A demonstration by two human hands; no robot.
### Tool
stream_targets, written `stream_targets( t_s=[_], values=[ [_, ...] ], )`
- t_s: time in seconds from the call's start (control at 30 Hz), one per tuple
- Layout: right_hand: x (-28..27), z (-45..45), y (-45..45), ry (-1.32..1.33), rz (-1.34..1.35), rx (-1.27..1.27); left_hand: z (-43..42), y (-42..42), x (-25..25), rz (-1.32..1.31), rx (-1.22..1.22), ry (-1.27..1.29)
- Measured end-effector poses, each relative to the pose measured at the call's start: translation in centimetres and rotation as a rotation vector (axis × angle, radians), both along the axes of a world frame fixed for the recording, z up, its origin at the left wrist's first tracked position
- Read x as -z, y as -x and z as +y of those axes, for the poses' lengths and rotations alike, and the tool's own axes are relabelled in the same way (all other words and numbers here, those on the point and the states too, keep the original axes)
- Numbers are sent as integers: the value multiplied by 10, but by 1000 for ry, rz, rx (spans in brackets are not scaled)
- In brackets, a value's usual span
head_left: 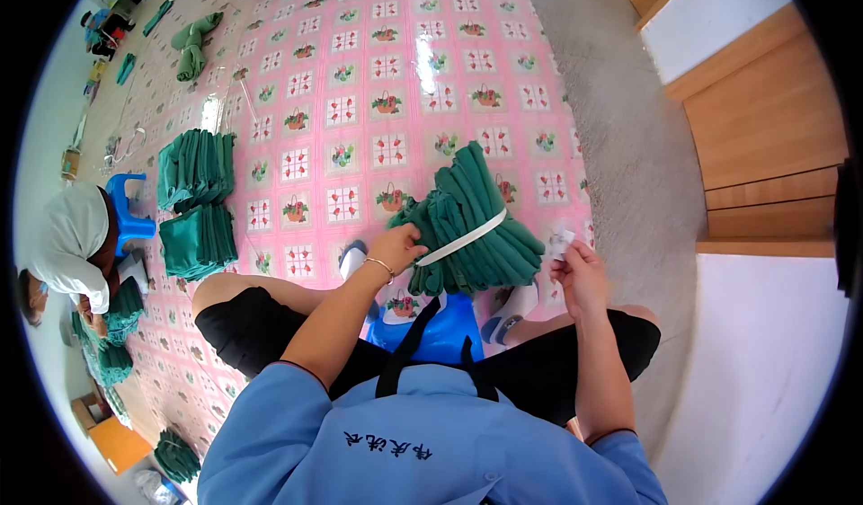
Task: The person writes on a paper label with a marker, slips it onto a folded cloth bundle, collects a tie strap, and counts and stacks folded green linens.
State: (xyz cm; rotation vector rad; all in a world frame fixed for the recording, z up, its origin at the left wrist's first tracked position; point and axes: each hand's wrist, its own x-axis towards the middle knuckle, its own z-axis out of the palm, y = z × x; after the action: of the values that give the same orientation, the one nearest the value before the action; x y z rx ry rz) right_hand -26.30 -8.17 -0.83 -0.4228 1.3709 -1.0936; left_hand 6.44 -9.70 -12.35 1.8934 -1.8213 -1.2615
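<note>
- Nearest, the person wears a light blue shirt and black shorts; a blue stool shows between the legs.
- Just beyond it, between the two hands, is the bundle of green cloth, folded in layers, with a white band across it. Whether the bundle rests on the stool cannot be told.
- The left hand touches the bundle's left side near the end of the band, fingers bent; whether they pinch cloth or band cannot be told.
- The right hand, apart from the bundle, pinches a small white slip between thumb and fingers.
- Off to the left, two stacks of green cloth sit on the pink patterned floor covering.
- Farther left, another person bends over more green cloth, near a second blue stool.
- Well beyond lies a paler green roll.
</note>
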Motion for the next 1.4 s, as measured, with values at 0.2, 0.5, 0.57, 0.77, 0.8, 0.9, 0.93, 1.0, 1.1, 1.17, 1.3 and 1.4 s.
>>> stream_targets(
  t_s=[0.2,0.5,0.57,0.77,0.8,0.9,0.93,1.0,1.1,1.17,1.3,1.4],
  values=[
    [44,21,-41,-149,150,-191,21,38,15,-102,206,366],
    [93,44,-75,-275,226,-191,1,36,39,101,124,-30],
    [100,45,-85,-271,220,-154,-6,36,38,324,38,-240],
    [121,48,-100,-239,29,83,-12,38,19,567,-90,-446],
    [125,47,-105,-234,-10,105,-13,38,19,585,-93,-468],
    [129,44,-127,-231,-118,157,-13,38,25,606,-90,-465],
    [132,43,-134,-213,-162,173,-11,37,29,607,-89,-454],
    [139,43,-145,-231,-215,181,-9,34,31,440,0,-313],
    [148,44,-145,-289,-232,97,-4,30,27,254,77,-68],
    [148,47,-144,-345,-178,25,-1,25,30,183,54,76],
    [140,47,-139,-391,-83,-109,4,19,31,239,-58,146],
    [128,42,-129,-430,31,-158,8,21,26,283,-161,207]
  ],
)
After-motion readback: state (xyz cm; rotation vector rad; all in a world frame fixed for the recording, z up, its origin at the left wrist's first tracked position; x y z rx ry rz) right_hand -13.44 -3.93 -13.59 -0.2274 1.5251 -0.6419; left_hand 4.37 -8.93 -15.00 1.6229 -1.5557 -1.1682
